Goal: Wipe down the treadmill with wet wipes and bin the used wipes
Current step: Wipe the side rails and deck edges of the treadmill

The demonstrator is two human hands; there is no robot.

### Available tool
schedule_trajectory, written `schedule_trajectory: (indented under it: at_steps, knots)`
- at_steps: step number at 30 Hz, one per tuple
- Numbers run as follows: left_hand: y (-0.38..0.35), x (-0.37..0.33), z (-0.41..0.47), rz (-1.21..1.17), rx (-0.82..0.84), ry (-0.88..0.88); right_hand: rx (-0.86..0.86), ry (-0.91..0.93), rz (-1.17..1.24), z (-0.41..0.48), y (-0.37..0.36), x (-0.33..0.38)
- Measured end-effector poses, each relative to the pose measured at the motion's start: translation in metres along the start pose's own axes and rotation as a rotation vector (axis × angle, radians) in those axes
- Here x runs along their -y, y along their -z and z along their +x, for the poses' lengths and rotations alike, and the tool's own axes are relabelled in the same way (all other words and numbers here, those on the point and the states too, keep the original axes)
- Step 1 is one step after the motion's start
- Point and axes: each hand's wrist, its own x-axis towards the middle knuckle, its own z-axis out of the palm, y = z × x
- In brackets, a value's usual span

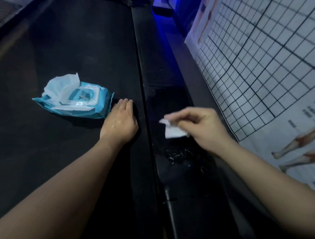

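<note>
The black treadmill belt (pixel 68 41) fills the left and middle of the head view, with its dark side rail (pixel 166 101) running along the right. A blue pack of wet wipes (pixel 74 98) lies on the belt, lid open, a white wipe sticking out of it. My left hand (pixel 121 121) rests flat on the belt just right of the pack, fingers straight. My right hand (pixel 201 128) pinches a folded white wet wipe (pixel 173 130) over the side rail. The wipe's far part is hidden under my fingers.
A wall poster (pixel 268 58) with a black grid and anatomy figures stands close along the right. A neighbouring machine's ribbed edge (pixel 2 10) shows at far left. Blue light glows at the top. A thin dark bar (pixel 171 216) lies along the rail near me.
</note>
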Motion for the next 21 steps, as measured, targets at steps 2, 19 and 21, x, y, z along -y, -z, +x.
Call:
schedule_trajectory:
  at_steps: [2,19,21]
  knots:
    - [0.0,-0.001,0.001,0.009,-0.009,0.007,-0.055,0.028,-0.151,0.015,-0.001,0.0]
    - [0.003,-0.001,-0.001,0.048,0.003,-0.001,0.443,-0.128,-0.236,-0.042,0.009,0.0]
    - [0.003,-0.001,-0.001,0.053,0.018,0.004,0.479,-0.142,-0.236,-0.051,0.011,0.002]
